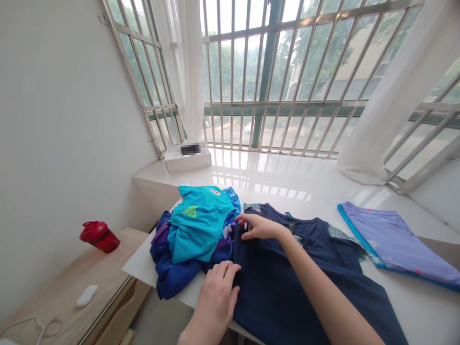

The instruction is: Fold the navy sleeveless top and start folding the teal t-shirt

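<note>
while we have both hands on the navy t-shirt (266, 282), our left hand (215, 298) lies half open on its near edge, fingers spread, holding nothing; our right hand (260, 227) sits curled on the upper fold, grip unclear. shirt looks soft, light, limp: take it at the folded edge. left of the shirt, a teal and blue clothes pile (196, 230); right of it, a lilac garment (395, 244); beyond it, a white box (187, 160).

Home, barred window (268, 57), sheer curtains (192, 72)
</note>
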`<state>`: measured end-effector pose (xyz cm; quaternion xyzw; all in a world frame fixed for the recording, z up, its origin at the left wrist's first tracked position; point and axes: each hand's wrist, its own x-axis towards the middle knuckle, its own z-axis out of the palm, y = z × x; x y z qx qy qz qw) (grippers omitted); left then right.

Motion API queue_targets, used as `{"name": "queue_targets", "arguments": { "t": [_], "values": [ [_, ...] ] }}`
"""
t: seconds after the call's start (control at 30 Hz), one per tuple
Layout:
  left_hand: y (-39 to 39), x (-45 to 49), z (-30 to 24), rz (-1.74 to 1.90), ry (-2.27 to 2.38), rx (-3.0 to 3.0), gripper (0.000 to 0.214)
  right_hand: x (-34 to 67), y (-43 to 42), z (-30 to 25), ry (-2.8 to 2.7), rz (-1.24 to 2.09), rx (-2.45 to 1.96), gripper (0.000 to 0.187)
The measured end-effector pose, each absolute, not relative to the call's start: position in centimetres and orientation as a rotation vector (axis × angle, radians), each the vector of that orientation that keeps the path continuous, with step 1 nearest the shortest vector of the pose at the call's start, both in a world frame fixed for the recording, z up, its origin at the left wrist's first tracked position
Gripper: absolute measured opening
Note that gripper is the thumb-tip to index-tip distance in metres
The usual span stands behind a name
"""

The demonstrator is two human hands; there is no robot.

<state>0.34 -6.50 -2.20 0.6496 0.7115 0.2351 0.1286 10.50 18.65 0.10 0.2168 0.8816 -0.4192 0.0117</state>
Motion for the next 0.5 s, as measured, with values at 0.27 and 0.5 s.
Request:
{"name": "queue_targets", "arguments": {
  "t": [0.27,0.5],
  "values": [
    [-6.4,2.0,-3.0,0.754,1.967,2.157,0.061,11.1,19.6,1.2,2.765,-1.439,0.418,0.027],
    [-6.8,2.5,-2.7,0.686,1.886,2.275,0.066,13.0,20.5,1.8,2.822,-1.223,0.534,0.017]
  ]
}}
